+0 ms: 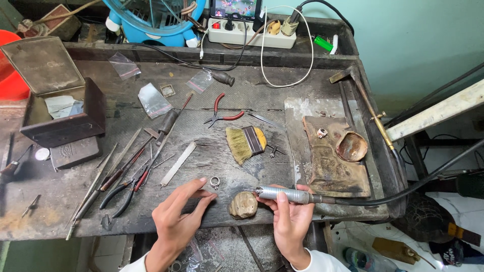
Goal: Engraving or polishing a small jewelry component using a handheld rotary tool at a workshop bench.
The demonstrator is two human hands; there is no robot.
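My right hand [291,216] grips a silver rotary handpiece [282,194] with a black flexible shaft [403,189] running off to the right; its fine tip points left. My left hand [177,214] is open, fingers stretched toward a small silver ring [215,182] lying on the dark workbench [50,201], just short of touching it. A worn wooden bench peg block [243,205] sits between my two hands at the bench's front edge.
Pliers, files and tweezers [126,174] lie at left. A bristle brush [245,142] and red-handled pliers [222,113] sit mid-bench. An open dark box [63,111] stands far left. A charred soldering pad with another ring [321,132] and a small dish [351,146] lies at right. Power strip [247,34] at back.
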